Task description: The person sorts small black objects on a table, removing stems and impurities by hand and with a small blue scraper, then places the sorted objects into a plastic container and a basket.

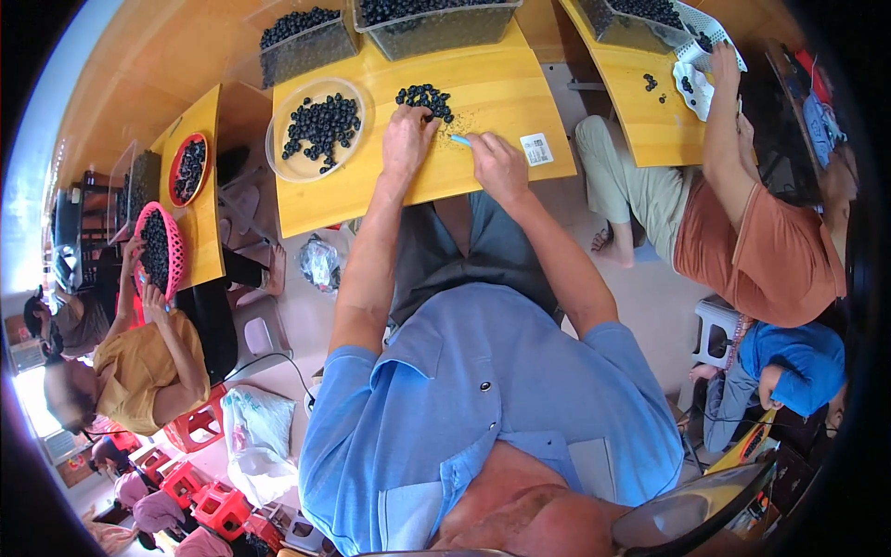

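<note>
On the yellow table [506, 79] lies a loose heap of small dark, round pieces like berries or seeds [424, 96]. My left hand [406, 139] is at the heap's near edge, fingertips pinched together; whatever is between them is too small to make out. Closed around a slim tool with a light-blue end [460, 139], my right hand [499, 167] points it toward my left fingers. Most of the tool is hidden in the hand. Brown crumbs [471, 123] are scattered between the two hands. Left of my left hand, a round clear tray [279, 139] holds many more dark pieces.
Clear bins [436, 42] of dark pieces stand at the table's far edge. A white label [536, 148] lies at the right. Co-workers sit at tables on both sides, one with a pink basket [176, 243]. Bags [260, 418] and red stools [223, 509] are on the floor.
</note>
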